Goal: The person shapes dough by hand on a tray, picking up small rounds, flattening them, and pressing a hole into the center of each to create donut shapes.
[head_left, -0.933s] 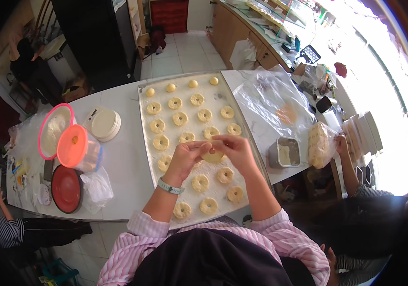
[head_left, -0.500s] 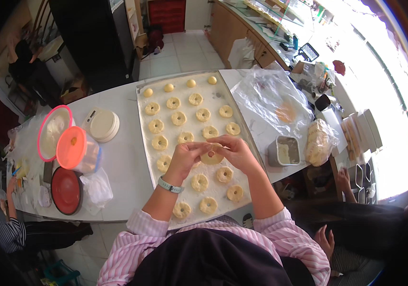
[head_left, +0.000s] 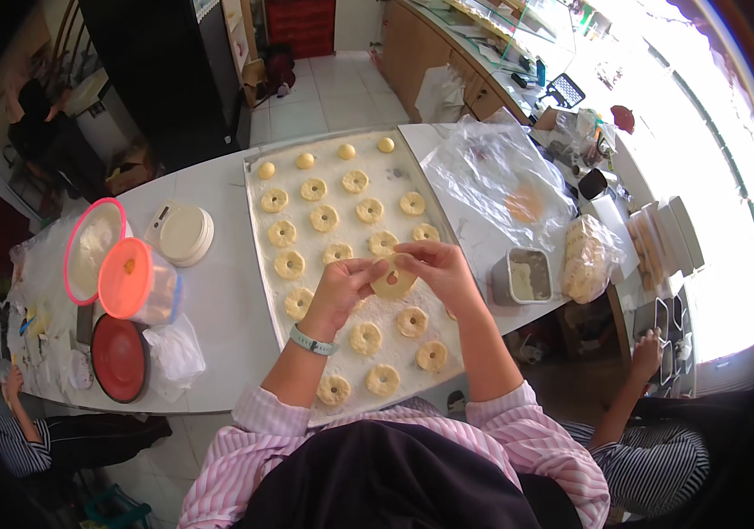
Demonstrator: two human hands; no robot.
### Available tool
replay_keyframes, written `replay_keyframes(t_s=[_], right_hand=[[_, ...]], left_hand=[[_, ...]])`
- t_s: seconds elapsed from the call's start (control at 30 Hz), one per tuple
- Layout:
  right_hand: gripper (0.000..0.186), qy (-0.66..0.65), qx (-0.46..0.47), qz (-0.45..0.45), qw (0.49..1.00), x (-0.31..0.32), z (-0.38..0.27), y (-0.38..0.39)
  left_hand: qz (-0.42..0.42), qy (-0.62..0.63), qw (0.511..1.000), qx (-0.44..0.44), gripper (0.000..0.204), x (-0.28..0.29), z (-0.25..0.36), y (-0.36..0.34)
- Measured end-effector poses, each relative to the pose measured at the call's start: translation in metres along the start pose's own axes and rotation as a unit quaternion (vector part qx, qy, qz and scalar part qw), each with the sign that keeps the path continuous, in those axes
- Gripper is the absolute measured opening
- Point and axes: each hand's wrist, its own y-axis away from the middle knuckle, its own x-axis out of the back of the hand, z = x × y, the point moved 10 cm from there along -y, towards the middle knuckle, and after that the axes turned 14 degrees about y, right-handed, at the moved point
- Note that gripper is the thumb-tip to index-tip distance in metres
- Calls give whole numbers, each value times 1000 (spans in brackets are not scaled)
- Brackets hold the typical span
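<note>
A ring of pale dough [head_left: 392,285] is held up over the tray, its hole facing me. My left hand [head_left: 349,289], with a pale band on the wrist, pinches the ring's left side. On the ring's upper right, my right hand [head_left: 434,267] pinches with thumb and fingers. Below lies a large baking tray [head_left: 386,182] dusted with flour. Rows of dough rings [head_left: 364,339] rest on it, and several round dough balls [head_left: 346,152] line its far edge. My hands and forearms hide some of the rings.
Left of the tray are a kitchen scale [head_left: 185,234], an orange-lidded tub [head_left: 125,279], a pink-rimmed bowl [head_left: 75,264] and a red round pan [head_left: 119,357]. To the right lie clear plastic sheeting [head_left: 491,167], a metal tin [head_left: 522,278] and a bagged loaf [head_left: 586,260]. Co-workers' hands [head_left: 646,357] show at both sides.
Both my hands still hold the dough ring, which has turned to face me more, and its hole looks longer. At the right, a co-worker's hand has reached forward beside the metal racks.
</note>
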Motion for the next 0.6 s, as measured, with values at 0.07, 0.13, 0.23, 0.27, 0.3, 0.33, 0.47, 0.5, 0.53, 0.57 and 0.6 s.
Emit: replay_keyframes(t_s=[0.07, 0.13, 0.23, 0.27, 0.3, 0.33, 0.47, 0.5, 0.53, 0.57, 0.6], right_hand=[[23, 16, 39, -23, 999, -9, -7, 3], [23, 12, 39, -23, 999, -9, -5, 2], [25, -20, -3, -10, 1000, -2, 12, -2], [25, -29, 0, -23, 999, -7, 12, -2], [26, -39, 3, -37, 999, -10, 11, -2], [26, -34, 6, -31, 999, -8, 13, 0], [26, -17, -8, 10, 1000, 1, 21, -3], [26, -12, -23, 25, 999, 6, 25, -3], [26, -12, -14, 9, 1000, 2, 24, -2], [26, -13, -3, -8, 1000, -4, 21, -1], [26, -13, 8, -26, 1000, -9, 19, 0]], left_hand=[[2, -1, 1000, 2, 20, 0, -1, -1], [36, 10, 999, -39, 19, 12, 2, -4], [46, 6, 999, -18, 19, 10, 0, -4], [24, -14, 1000, -8, 19, 5, -1, -4], [3, -34, 999, 1, 20, 0, -2, -4], [-19, -54, 998, 10, 20, -5, -4, -4], [47, 16, 999, -2, 24, 7, -4, -5], [32, -1, 999, 21, 24, 3, -6, -4], [17, -19, 999, 45, 25, -1, -10, -4], [20, -15, 999, 38, 25, 1, -10, -5], [24, -12, 999, 31, 25, 4, -12, -8]])
